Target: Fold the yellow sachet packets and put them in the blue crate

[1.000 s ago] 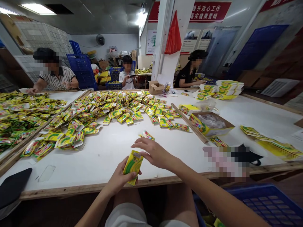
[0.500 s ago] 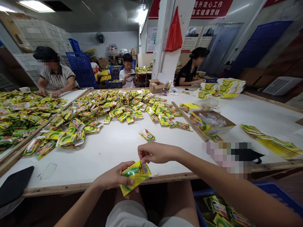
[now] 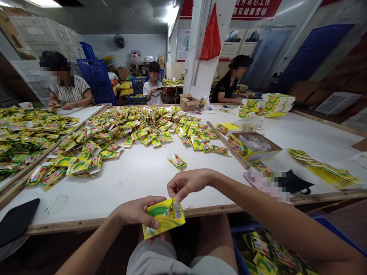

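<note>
Over the table's near edge, my left hand [image 3: 140, 212] grips a small yellow-and-green carton [image 3: 163, 218], thumb on its printed face and fingers underneath. The carton is slightly tilted, and a barcode shows at its right end. My right hand [image 3: 187, 184] is closed in a pinch at the upper right corner of that carton, by the barcode end; what lies between the fingertips is mostly hidden. A single similar carton [image 3: 177, 162] lies just beyond my right hand on the white table [image 3: 137, 179].
A heap of cartons [image 3: 143, 122] covers the table's far middle, bounded by wooden strips [image 3: 228, 144]. An open box with plastic bags [image 3: 255, 147] stands right. A blue crate [image 3: 241, 256] of packs sits below right. A black flat object [image 3: 20, 219] lies left. Several people sit beyond.
The carton in my left hand has turned slightly flatter, with its barcode end showing more. My right hand stays at its corner. The person at left has raised their hands a little.
</note>
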`<state>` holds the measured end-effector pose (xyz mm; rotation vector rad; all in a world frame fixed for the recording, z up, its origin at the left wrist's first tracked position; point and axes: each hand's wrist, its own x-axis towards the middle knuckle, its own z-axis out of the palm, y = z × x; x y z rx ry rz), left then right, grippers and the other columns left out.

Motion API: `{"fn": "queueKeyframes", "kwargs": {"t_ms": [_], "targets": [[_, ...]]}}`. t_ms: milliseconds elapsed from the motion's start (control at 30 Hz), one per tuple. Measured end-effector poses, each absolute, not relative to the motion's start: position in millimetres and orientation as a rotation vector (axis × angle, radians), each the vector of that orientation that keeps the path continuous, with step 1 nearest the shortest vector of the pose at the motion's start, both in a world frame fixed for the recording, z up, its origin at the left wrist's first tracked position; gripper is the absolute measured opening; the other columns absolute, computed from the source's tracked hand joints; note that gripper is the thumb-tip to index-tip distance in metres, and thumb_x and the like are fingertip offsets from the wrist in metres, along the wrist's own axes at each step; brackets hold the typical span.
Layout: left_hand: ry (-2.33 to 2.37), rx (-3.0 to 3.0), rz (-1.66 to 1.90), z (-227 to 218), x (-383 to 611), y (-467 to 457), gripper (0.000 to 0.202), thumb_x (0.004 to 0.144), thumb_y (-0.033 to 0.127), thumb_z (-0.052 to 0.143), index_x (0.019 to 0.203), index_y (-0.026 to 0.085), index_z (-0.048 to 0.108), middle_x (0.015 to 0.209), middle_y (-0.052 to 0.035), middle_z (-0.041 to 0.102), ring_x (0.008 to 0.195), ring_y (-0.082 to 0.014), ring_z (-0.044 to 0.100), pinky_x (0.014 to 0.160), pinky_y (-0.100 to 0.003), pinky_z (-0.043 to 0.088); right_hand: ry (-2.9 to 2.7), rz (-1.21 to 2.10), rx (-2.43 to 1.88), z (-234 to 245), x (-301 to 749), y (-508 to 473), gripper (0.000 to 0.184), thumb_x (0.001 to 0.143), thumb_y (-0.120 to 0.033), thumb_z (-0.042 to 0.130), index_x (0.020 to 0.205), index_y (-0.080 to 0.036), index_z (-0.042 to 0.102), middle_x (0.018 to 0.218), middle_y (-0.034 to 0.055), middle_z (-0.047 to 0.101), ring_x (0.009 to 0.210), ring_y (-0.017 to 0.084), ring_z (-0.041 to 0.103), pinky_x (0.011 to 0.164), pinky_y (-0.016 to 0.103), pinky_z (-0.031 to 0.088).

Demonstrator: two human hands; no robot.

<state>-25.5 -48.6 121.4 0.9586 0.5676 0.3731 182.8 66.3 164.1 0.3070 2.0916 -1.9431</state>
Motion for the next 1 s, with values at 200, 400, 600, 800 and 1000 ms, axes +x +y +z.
{"fn": "queueKeyframes", "kwargs": {"t_ms": [200,400,600,800,1000], "targets": [[0.512,0.936,0.356,126.6,-21.9,-48.7,0.060,0.067,0.027,0.073,0.123,0.019,0.051,0.094,-0.0126,0.061,0.079,-0.0263,0.064,0.057,-0.032,0.050,1.973,-2.064,0.290,169.9,186.2,63.0,0.044,0.070,-0.047,0.070,0.079,-0.009,0.051,0.070,-0.0013,0.048,0.066,0.006,0.043,0.062,0.017,0.035],[0.428,0.953,0.304,120.3,-24.3,-41.6,0.052,0.072,0.024,0.070,0.119,0.017,0.048,0.087,-0.0116,0.063,0.069,-0.0220,0.064,0.051,-0.027,0.050,2.144,-1.978,0.344,170.7,191.0,60.0,0.039,0.071,-0.044,0.071,0.081,-0.008,0.056,0.072,-0.0002,0.052,0.066,0.006,0.045,0.061,0.017,0.036],[0.446,0.954,0.289,118.3,-26.3,-40.4,0.046,0.072,0.018,0.068,0.114,0.014,0.049,0.085,-0.0111,0.062,0.068,-0.0201,0.064,0.048,-0.023,0.048,2.702,-1.425,0.602,181.1,196.1,38.4,0.031,0.066,-0.039,0.075,0.082,-0.013,0.071,0.073,0.0008,0.055,0.068,0.007,0.045,0.057,0.017,0.034],[0.450,0.966,0.183,125.2,-25.8,-33.9,0.046,0.072,0.024,0.070,0.113,0.017,0.049,0.091,-0.0105,0.062,0.073,-0.0222,0.065,0.052,-0.027,0.051,2.448,-1.802,0.630,171.1,200.1,32.4,0.034,0.063,-0.038,0.077,0.078,-0.008,0.069,0.069,-0.0003,0.053,0.063,0.006,0.041,0.055,0.017,0.032],[0.422,0.993,0.138,130.7,-26.8,-34.5,0.048,0.074,0.029,0.070,0.115,0.019,0.047,0.090,-0.0090,0.061,0.079,-0.0237,0.065,0.056,-0.028,0.051,2.310,-2.032,0.564,165.8,202.1,34.1,0.025,0.067,-0.029,0.074,0.075,-0.007,0.065,0.073,0.0004,0.051,0.066,0.006,0.043,0.059,0.018,0.034]]}}
